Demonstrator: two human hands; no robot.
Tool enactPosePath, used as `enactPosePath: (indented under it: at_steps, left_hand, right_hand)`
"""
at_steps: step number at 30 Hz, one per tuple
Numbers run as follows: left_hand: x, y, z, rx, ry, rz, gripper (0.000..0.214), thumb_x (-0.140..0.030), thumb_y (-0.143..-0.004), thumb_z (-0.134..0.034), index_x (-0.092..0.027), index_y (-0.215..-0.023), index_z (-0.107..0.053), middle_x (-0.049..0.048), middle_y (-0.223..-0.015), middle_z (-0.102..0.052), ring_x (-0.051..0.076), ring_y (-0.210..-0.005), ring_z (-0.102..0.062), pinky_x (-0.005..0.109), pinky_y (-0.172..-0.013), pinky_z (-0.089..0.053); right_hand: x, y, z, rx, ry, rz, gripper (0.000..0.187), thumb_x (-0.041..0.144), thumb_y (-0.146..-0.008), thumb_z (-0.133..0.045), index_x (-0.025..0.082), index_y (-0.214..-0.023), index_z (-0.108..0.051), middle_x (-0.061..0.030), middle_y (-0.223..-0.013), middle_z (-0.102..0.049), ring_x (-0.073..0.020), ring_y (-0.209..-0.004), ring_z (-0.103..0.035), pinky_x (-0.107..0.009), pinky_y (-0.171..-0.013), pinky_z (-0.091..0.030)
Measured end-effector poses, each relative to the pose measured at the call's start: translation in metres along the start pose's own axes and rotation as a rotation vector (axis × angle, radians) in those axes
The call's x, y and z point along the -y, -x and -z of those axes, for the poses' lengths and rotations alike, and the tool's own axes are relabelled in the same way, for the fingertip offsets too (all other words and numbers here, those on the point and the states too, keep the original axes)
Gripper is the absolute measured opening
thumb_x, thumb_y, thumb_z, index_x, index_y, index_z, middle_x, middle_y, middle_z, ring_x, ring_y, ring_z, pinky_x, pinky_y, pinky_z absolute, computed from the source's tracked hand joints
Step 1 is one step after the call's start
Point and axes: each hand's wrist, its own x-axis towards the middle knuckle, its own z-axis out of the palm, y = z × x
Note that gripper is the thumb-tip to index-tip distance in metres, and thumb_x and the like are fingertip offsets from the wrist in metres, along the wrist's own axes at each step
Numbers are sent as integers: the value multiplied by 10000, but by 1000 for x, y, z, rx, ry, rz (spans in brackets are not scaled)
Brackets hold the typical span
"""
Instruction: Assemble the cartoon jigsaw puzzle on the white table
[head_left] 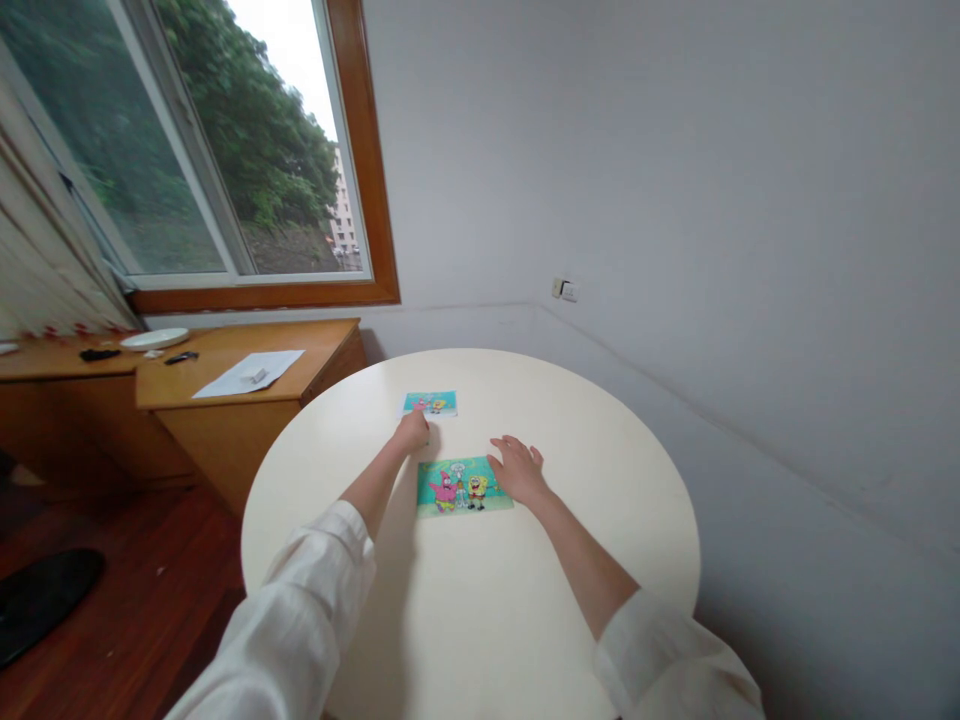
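A cartoon picture sheet [460, 488], turquoise with a pink starfish and a yellow sponge figure, lies flat on the round white table [480, 620]. My right hand [519, 470] is at its upper right corner, fingers spread and nothing visible in them. Farther back lies a smaller card or flat box [442, 402] with a similar picture. At the near edge of that smaller item is my left hand [412, 433], its fingers curled together and pointing down. Whatever they may hold is hidden.
A wooden desk [330, 350] stands to the left, bearing a sheet of paper [232, 378] with a small white object, a white plate [155, 339] and dark small items. Behind are a window and a grey wall [675, 200]. A black round base [49, 600] rests on the floor.
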Motion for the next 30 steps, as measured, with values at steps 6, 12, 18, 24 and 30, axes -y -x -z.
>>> enactPosePath:
  at_steps: [6, 12, 18, 24, 30]
  left_hand:
    - [2, -3, 4, -5, -38, -11, 219, -130, -669, -590, -109, -879, -647, 130, -928, -676, 215, -883, -625, 215, -669, -454]
    - [1, -1, 6, -7, -92, -4, 237, -112, -694, -557, -106, -919, -632, 140, -927, -674, 207, -883, -624, 215, -700, -453]
    - [-2, 7, 11, 2, -136, -39, 237, -104, -726, -530, -91, -947, -615, 170, -996, -646, 230, -924, -612, 248, -738, -451]
    - [-10, 20, 19, -13, -210, -53, 263, -75, -749, -484, -94, -992, -581, 186, -1042, -617, 279, -1021, -566, 395, -859, -415]
    - [-13, 32, 22, -32, -291, -124, 282, -45, -780, -399, -60, -1004, -570, 213, -1055, -600, 278, -994, -577, 407, -844, -429]
  right_hand:
    - [3, 3, 2, 16, 17, -6, 417, 344, -886, -323, 231, -1271, -435, -79, -1385, -374, -179, -1272, -321, -454, -1054, -126]
    - [6, 5, 4, 19, 11, -7, 412, 333, -885, -329, 232, -1269, -437, -80, -1389, -368, -180, -1280, -308, -445, -1053, -124]
    - [6, 5, 2, 4, -16, -4, 408, 330, -877, -344, 229, -1258, -451, -74, -1381, -382, -176, -1275, -315, -452, -1056, -121]
    - [5, 5, 3, 10, -12, -9, 407, 330, -878, -340, 229, -1255, -456, -77, -1384, -378, -178, -1277, -312, -452, -1057, -118]
    - [2, 2, 0, 12, -4, -7, 406, 329, -876, -354, 230, -1256, -457, -79, -1384, -377, -185, -1274, -317, -466, -1053, -115]
